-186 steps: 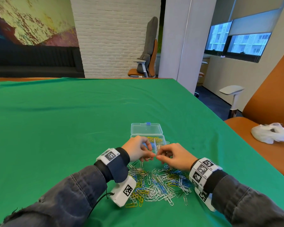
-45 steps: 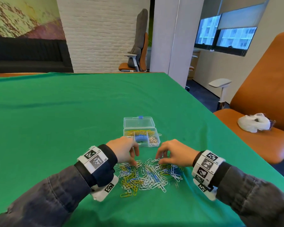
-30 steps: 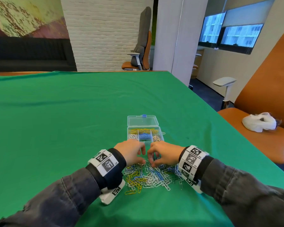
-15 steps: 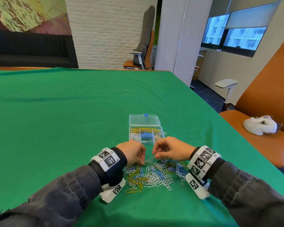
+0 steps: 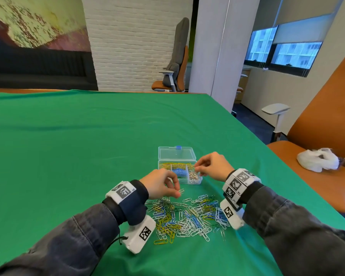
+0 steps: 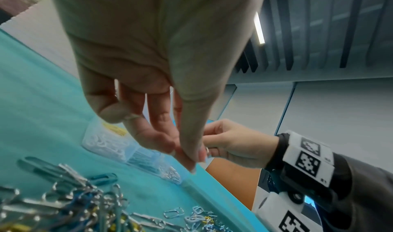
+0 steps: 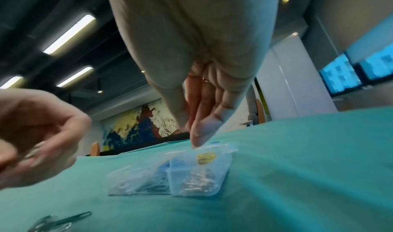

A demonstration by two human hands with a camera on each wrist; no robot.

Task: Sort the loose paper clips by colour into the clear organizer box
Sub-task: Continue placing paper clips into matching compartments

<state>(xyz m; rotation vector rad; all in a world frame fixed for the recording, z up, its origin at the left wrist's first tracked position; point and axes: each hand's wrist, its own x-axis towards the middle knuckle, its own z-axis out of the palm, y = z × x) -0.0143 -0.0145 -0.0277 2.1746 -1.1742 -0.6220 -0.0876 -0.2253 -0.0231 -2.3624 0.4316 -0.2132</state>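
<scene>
While the green tablecloth [image 5: 68,156] spreads wide beneath it, the clear organizer box [image 5: 195,182] stands with its lid [image 5: 176,154] thrown back on the far side. Yellow clips fill its far compartment, blue its middle, silver its right one. Just nearer than the box lies the heap of loose paper clips [image 5: 187,218], white, yellow, blue and silver mixed. Right of the box, partly above its silver compartment, the right hand [image 5: 213,166] has thumb and fingertips pressed together; whether a clip sits between them I cannot tell. Near the box's front edge, the left hand [image 5: 159,186] pinches a silver paper clip [image 5: 181,190] above the heap.
</scene>
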